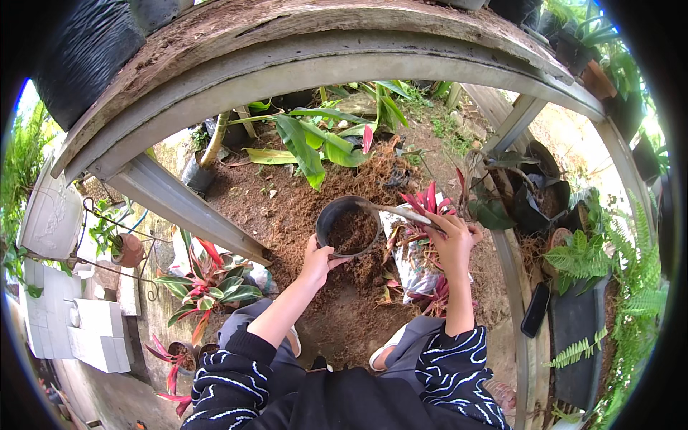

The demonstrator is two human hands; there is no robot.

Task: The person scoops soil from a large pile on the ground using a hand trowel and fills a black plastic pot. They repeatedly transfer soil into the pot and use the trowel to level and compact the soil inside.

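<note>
A round black plastic plant pot [321,223] is tilted a little towards me, with brown coir-like potting mix [353,232] inside. My left hand [317,262] grips its near rim, thumb over the edge. In my right hand [454,236] is the handle of a trowel-like tool [400,210], whose far end reaches the pot's right rim; its tip is hard to make out. Beneath my right hand lies a white plastic sack [416,271] with uprooted red-leaved plants [430,199] on it. Loose brown mix [290,212] covers the ground around the pot.
A wooden bench beam [344,62] arches across the front, its metal leg [188,207] slanting down at left. Potted red-and-green plants [209,285] stand left. At right, a phone [536,310] lies on a wooden ledge beside a black planter [578,344]. Banana-like leaves [303,145] hang ahead.
</note>
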